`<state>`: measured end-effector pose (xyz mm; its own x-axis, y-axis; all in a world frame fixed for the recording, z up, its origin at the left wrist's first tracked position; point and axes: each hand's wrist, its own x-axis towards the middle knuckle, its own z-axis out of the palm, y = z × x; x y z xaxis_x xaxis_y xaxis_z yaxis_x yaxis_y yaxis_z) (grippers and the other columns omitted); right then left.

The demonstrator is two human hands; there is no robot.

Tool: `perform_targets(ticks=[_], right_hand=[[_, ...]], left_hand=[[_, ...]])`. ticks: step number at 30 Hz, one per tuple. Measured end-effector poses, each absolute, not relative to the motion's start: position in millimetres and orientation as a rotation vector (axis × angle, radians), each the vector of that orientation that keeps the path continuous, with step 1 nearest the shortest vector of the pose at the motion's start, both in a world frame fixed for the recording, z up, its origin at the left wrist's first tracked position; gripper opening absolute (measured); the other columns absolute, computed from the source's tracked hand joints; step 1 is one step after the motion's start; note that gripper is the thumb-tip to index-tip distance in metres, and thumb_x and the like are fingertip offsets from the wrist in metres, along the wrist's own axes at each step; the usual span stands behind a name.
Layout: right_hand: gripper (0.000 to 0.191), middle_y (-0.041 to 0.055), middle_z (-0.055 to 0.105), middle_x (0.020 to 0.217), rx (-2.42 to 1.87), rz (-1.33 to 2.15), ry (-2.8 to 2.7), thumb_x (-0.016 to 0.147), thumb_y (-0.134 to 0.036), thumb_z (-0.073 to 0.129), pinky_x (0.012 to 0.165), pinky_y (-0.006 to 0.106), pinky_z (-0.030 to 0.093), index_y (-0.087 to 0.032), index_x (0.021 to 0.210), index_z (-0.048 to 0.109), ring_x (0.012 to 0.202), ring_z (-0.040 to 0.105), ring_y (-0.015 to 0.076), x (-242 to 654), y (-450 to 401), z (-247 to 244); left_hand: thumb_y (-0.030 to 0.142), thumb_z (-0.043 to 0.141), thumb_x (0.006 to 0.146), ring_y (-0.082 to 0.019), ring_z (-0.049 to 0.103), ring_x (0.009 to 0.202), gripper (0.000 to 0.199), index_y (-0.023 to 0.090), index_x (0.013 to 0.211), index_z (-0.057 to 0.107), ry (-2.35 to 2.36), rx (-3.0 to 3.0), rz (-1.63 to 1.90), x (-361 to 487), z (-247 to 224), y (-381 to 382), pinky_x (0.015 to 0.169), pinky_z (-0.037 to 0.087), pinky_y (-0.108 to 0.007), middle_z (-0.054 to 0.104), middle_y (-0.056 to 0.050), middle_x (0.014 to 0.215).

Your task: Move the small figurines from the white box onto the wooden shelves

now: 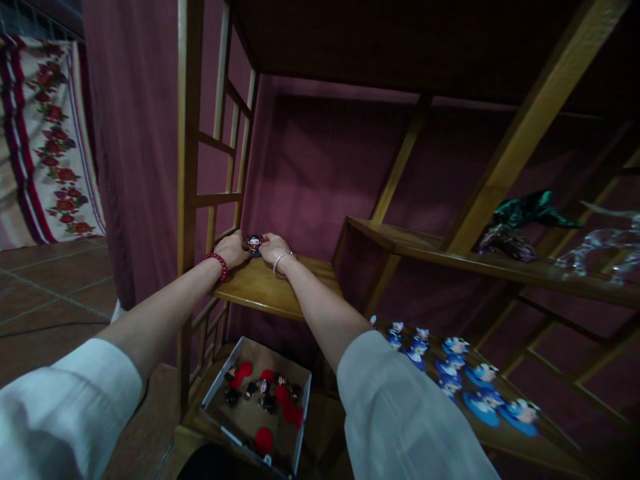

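Note:
A small dark figurine [255,245] with a pale face and red hair ornaments stands upright at the back of the wooden shelf [270,293]. My left hand [234,249], with a red bead bracelet, closes on its left side. From the other side my right hand [275,248], wearing a silver bangle, grips it too. Both arms reach forward in white sleeves. Below the shelf sits an open cardboard box [243,427] with several similar dark figurines and round red pieces lying loose in it.
Wooden lattice [220,143] borders the shelf on the left. To the right, a higher shelf [425,248] carries a green ornament [530,217] and a clear glass animal [605,247]. Several blue-and-white figurines [450,367] stand lower right. A cable [55,325] lies on the tiled floor.

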<state>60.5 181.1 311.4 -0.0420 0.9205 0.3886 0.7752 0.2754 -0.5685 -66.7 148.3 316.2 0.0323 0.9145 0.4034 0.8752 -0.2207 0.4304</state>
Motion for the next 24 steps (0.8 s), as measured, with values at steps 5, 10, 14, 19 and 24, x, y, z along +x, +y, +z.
perform_targets(ticks=[5, 10, 14, 19, 24], right_hand=[[0.033, 0.0016, 0.067, 0.082, -1.553, 0.277, -1.829, 0.069, -0.013, 0.053, 0.062, 0.019, 0.043, -0.019, 0.101, 0.059, 0.070, 0.060, 0.0124, 63, 180, 311], [0.034, 0.0079, 0.065, 0.096, -1.626, 0.190, -1.844, 0.070, -0.012, 0.050, 0.072, 0.021, 0.044, -0.016, 0.103, 0.059, 0.087, 0.060, 0.0170, 58, 162, 321], [0.039, 0.0108, 0.060, 0.109, -1.666, 0.130, -1.845, 0.070, -0.014, 0.050, 0.082, 0.022, 0.042, -0.014, 0.108, 0.057, 0.100, 0.056, 0.0193, 60, 146, 329], [0.042, 0.0076, 0.061, 0.110, -1.670, 0.127, -1.822, 0.069, -0.016, 0.053, 0.084, 0.022, 0.041, -0.017, 0.111, 0.056, 0.101, 0.056, 0.0181, 67, 133, 333], [0.033, 0.0047, 0.064, 0.103, -1.628, 0.158, -1.788, 0.071, -0.017, 0.052, 0.083, 0.020, 0.041, -0.018, 0.103, 0.060, 0.097, 0.058, 0.0145, 67, 115, 332]], left_hand=[[0.029, 0.064, 0.061, -0.017, 0.061, 0.087, 0.035, 0.018, 0.092, 0.053, 1.921, 2.180, 0.967, -67, 316, 148, 0.070, 0.044, -0.021, 0.067, -0.007, 0.092], [0.026, 0.063, 0.061, -0.018, 0.061, 0.086, 0.036, 0.018, 0.095, 0.055, 1.917, 2.174, 0.956, -68, 316, 148, 0.069, 0.044, -0.021, 0.066, -0.007, 0.092], [0.025, 0.059, 0.064, -0.019, 0.061, 0.087, 0.032, 0.017, 0.096, 0.057, 1.942, 2.129, 0.994, -69, 318, 142, 0.070, 0.045, -0.022, 0.066, -0.008, 0.092], [0.022, 0.053, 0.067, -0.022, 0.060, 0.090, 0.032, 0.016, 0.099, 0.060, 2.056, 2.088, 1.052, -71, 323, 130, 0.073, 0.045, -0.026, 0.065, -0.012, 0.098], [0.020, 0.046, 0.071, -0.023, 0.060, 0.091, 0.029, 0.018, 0.094, 0.064, 2.000, 2.238, 1.034, -66, 327, 106, 0.077, 0.045, -0.028, 0.066, -0.010, 0.094]])
